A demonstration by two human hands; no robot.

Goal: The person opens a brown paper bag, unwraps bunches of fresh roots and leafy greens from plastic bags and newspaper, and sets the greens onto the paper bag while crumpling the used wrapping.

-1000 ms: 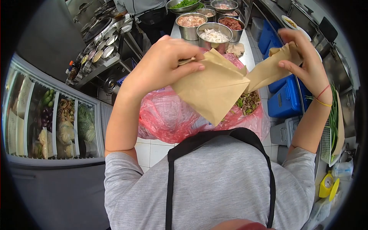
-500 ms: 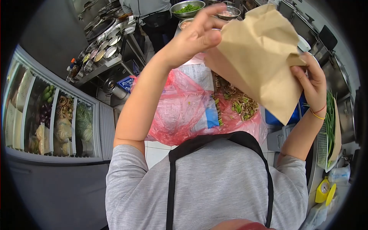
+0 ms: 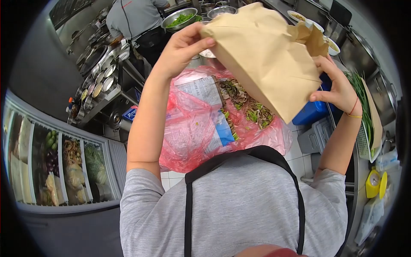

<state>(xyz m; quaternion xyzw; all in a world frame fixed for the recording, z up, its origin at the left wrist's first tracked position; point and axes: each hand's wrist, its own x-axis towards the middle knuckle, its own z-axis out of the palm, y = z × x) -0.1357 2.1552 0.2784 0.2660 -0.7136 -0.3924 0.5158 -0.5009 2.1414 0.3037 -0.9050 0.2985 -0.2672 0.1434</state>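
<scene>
A creased brown paper bag is spread out in front of me, raised above a pink plastic bag. My left hand pinches the paper bag's upper left corner between thumb and fingers. At its right side my right hand grips the edge, with some fingertips hidden behind the paper. Folded or torn paper stands up near that hand. Below lie printed newspaper and bunches of leafy vegetables with greenish-yellow stems, resting on the pink plastic.
Ahead, a metal bowl holds cut greens; a co-worker in a grey shirt stands beside it. A glass-fronted fridge is at left. To the right are a blue container, a basket of long green stalks and a yellow scale.
My left hand has moved left and down and closed on the paper bag's corner. The bag has shifted left and is spread wider. The view has turned slightly, showing more of the co-worker.
</scene>
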